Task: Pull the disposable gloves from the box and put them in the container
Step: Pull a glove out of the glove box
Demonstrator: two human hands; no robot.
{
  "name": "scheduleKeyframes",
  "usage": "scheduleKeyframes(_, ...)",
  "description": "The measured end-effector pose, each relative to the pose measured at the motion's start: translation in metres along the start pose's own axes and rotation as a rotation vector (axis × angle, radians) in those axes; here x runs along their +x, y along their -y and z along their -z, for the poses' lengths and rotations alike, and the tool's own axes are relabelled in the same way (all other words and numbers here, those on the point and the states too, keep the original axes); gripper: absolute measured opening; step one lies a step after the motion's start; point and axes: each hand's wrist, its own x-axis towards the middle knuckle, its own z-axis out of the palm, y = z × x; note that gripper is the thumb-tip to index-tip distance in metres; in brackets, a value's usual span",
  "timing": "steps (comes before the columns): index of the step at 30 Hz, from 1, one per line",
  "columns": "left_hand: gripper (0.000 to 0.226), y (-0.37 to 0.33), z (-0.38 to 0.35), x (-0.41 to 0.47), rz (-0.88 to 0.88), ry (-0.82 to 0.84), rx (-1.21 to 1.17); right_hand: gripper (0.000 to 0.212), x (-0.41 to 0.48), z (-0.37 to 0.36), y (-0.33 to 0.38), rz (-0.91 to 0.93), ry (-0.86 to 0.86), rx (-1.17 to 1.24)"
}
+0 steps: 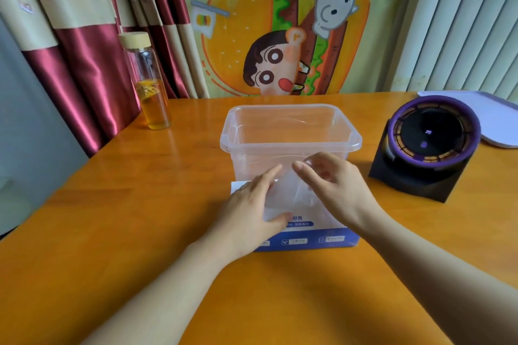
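Note:
A white and blue glove box [314,238] lies flat on the wooden table, right in front of a clear plastic container [288,134]. My left hand [252,204] rests on the box's left side with straight fingers, thumb against the glove. My right hand [328,179] pinches a thin transparent glove [286,193] and holds it up from the box top, near the container's front wall. The container looks empty, as far as its clear walls show.
A glass bottle [150,84] with yellow liquid stands at the back left of the table [140,204]. A black and purple round device [426,145] sits on the right, with a white tray [493,117] behind it. Curtains and a cartoon cloth hang behind.

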Motion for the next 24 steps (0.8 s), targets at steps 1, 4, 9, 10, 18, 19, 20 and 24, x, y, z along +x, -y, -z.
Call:
scheduleKeyframes(1,0.086,0.000,0.000,0.000,0.002,-0.004,0.002,0.035,0.000,0.004,-0.001,-0.021,0.038,-0.053)
scheduleKeyframes(4,0.083,-0.002,0.001,-0.001,0.002,-0.010,0.017,0.036,-0.001,0.009,-0.002,-0.049,0.199,-0.208)
scheduleKeyframes(9,0.084,-0.002,0.002,-0.001,0.004,0.005,0.013,0.019,0.001,-0.001,0.010,0.090,0.245,-0.036)
scheduleKeyframes(10,0.084,-0.002,0.002,-0.002,0.003,0.000,0.016,0.017,0.002,-0.001,0.011,0.097,0.203,0.033)
scheduleKeyframes(18,0.086,-0.001,0.001,-0.002,0.010,0.016,0.035,0.020,0.005,0.018,0.023,0.050,0.026,0.134)
scheduleKeyframes(19,0.087,-0.001,0.000,-0.002,0.010,0.023,0.046,0.022,0.006,0.023,0.024,0.048,0.003,0.121)
scheduleKeyframes(20,0.087,-0.002,0.000,-0.002,0.009,0.029,0.055,0.023,0.008,0.026,0.023,0.044,-0.017,0.111)
scheduleKeyframes(24,0.086,-0.004,-0.001,-0.003,0.007,0.032,0.072,0.016,0.014,0.037,0.025,0.035,-0.102,0.093)
